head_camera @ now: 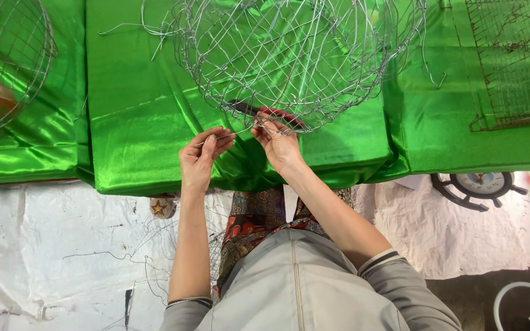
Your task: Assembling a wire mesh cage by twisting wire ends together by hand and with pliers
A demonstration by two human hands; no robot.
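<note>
Both hands work at the near rim of a round wire basket frame [289,55] that sits on a worktop [136,104] draped in shiny green cloth. On the left, the left hand [200,156] is nearly closed, its thumb and fingertips pinching a thin strand of wire [231,135] that runs across towards the other hand. On the right, the right hand [277,144] has its fingers curled onto the lower edge of the frame, gripping the rim wire where the strand meets it; how tightly it grips cannot be told. Just beyond the right hand, lying under the frame's edge, is a pair of pliers with red and dark handles [268,113], touching neither hand as far as can be seen. The frame is an open dome of criss-crossed silver wire, with loose wire ends sticking out at its sides. A second wire basket [10,55] stands at the far left of the worktop with a brown rounded object inside it, and a flat rusty wire grid [513,61] lies at the far right. Below the worktop's edge, the person's grey sleeves and a patterned red cloth in the lap [256,220] show, over a white sheet on the floor [62,245] strewn with loose wire offcuts [148,257]. A dark wheel-shaped object [476,187] lies on the floor to the right.
</note>
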